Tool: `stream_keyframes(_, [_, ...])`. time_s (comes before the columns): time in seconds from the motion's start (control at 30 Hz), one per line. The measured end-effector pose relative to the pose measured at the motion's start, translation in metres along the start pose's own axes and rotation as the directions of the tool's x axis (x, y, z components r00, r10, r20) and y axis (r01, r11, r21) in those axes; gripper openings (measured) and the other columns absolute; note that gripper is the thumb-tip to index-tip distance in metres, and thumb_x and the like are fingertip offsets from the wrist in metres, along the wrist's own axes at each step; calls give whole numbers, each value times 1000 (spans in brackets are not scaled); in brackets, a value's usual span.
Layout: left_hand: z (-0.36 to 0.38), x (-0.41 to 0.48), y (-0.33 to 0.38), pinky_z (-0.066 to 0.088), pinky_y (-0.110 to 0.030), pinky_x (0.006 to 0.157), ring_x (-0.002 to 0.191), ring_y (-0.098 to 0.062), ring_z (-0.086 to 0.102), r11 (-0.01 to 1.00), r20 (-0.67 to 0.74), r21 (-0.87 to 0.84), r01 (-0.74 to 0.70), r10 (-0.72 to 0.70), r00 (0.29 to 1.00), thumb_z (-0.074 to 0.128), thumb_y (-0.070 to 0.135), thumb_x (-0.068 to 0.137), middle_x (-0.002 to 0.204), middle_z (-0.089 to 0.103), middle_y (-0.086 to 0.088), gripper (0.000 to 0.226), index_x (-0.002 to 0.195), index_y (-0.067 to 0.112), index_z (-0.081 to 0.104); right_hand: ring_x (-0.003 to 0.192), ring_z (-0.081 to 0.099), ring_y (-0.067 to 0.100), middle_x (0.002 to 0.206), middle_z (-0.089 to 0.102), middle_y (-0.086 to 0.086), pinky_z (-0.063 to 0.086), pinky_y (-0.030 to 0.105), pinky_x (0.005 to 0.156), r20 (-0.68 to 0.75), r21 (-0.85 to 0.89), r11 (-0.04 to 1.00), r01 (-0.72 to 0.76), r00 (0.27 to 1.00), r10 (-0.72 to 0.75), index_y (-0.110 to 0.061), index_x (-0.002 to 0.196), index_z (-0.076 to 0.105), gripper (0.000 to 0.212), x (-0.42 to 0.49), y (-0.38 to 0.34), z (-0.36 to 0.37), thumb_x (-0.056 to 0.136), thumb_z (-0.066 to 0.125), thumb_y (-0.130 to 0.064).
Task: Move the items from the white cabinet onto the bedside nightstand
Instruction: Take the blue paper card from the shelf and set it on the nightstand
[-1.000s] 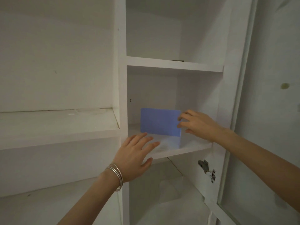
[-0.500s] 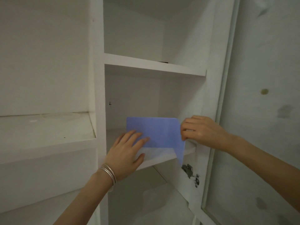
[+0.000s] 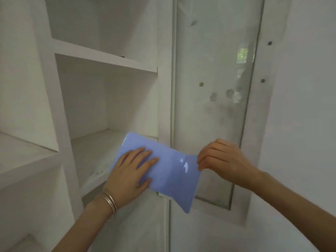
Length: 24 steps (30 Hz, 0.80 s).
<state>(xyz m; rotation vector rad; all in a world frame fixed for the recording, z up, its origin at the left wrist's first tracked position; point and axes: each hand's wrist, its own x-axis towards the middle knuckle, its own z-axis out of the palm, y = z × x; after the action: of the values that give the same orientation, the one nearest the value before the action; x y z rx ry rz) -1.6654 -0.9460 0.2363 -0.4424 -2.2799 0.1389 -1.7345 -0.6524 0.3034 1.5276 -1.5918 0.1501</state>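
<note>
Drooping limply, the blue plastic sheet (image 3: 169, 171) is looking light and slippery, right hand (image 3: 223, 160) pinching its edge, left hand (image 3: 129, 171) flat atop.

Dusty white cabinet shelf (image 3: 94, 153)

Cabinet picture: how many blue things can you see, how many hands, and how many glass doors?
Blue things: 1, the blue packet
Hands: 2, the left hand lying flat on the packet and the right hand pinching its edge
Glass doors: 1, the glass door
Total: 4
</note>
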Motion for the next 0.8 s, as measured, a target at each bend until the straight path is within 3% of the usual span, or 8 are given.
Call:
stream_keyframes(0.13, [9,15,46,28,-41,102,125,-25,40,962,-17,-145,-230,230,973,45,52,85,132,55,-4,50,127,26,50,80,63,22,86,67,3,50,31,66,123,31,956,-291,950,285,-9,78,66,33,-54,-37,-64,98,44,-21])
stream_keyframes(0.23, [22,27,83,25,-43,107,128,-24,42,857,-42,-272,-438,444,895,42,65,87,135,53,-2,55,126,28,53,88,61,10,93,64,-8,45,12,81,250,65,774,-630,761,598,-15,91,68,26,-102,-64,-122,97,47,-29])
stream_keyframes(0.33, [31,34,132,21,-42,109,133,-20,36,716,-75,-363,-596,616,785,45,73,81,141,46,2,66,128,29,54,96,56,-7,99,63,-11,39,6,87,245,-21,640,-768,616,748,-18,96,68,38,-146,-98,-185,95,38,-42])
stream_keyframes(0.43, [38,40,199,21,-40,110,131,-19,40,554,-177,-398,-731,736,654,43,48,93,140,47,1,44,132,28,50,97,61,3,96,67,0,47,13,83,268,-67,534,-843,500,823,-16,88,62,25,-179,-145,-246,97,45,-32])
stream_keyframes(0.53, [35,46,281,30,-37,107,117,-20,56,381,-386,-426,-821,744,546,23,5,96,127,60,-2,47,124,24,55,96,64,9,95,68,3,51,22,82,274,-116,417,-901,375,886,-20,85,60,15,-217,-199,-302,93,51,-29])
stream_keyframes(0.67, [-3,42,398,43,-34,96,102,-18,64,196,-594,-483,-853,643,484,28,9,99,108,69,0,46,99,16,74,93,65,6,97,67,-2,52,20,79,315,-274,211,-938,120,942,-20,80,64,21,-274,-289,-383,93,51,-31])
stream_keyframes(0.73, [-33,31,461,48,-36,88,93,-19,66,84,-659,-507,-858,604,449,28,8,99,99,71,0,46,90,14,73,93,60,0,103,63,-7,45,9,81,316,-387,77,-919,-54,947,-14,81,71,22,-300,-345,-423,91,52,-19])
stream_keyframes(0.8, [-65,11,524,51,-36,76,81,-20,66,-21,-713,-511,-859,569,410,30,7,100,86,70,1,40,85,15,66,97,57,-4,111,61,-11,45,14,85,252,-480,-32,-877,-172,952,-15,89,73,19,-319,-404,-459,83,57,-6])
